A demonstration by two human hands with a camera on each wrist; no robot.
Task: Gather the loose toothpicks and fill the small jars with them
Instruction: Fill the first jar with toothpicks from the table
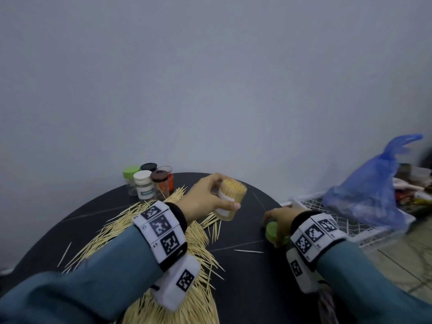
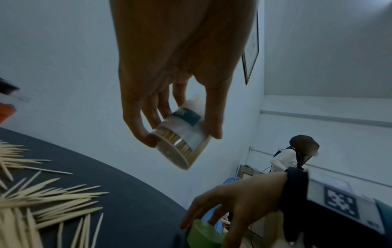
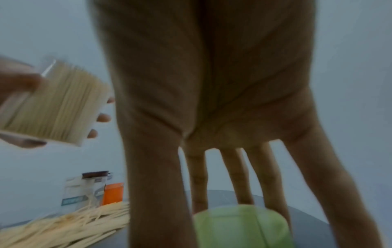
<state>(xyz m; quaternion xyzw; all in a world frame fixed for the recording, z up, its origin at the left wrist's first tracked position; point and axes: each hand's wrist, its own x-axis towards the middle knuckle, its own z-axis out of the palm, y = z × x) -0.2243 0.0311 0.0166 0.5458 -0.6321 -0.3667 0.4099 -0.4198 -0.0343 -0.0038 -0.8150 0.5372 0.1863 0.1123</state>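
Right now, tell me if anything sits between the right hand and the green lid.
Nothing visible does. The right hand is spread directly over the green lid on the table; whether the fingertips touch it is unclear.

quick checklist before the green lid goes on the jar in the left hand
1. Jar gripped by the left hand: ok, fingers and thumb wrap it.
2. Jar full of toothpicks: ok, packed to the mouth.
3. Jar mouth bare: ok, no lid on it.
4. Jar upright: not ok, it tilts.
5. Green lid held by the right hand: cannot tell, fingers reach around it but the grip is blurred.
6. Toothpick tips below the rim: cannot tell.
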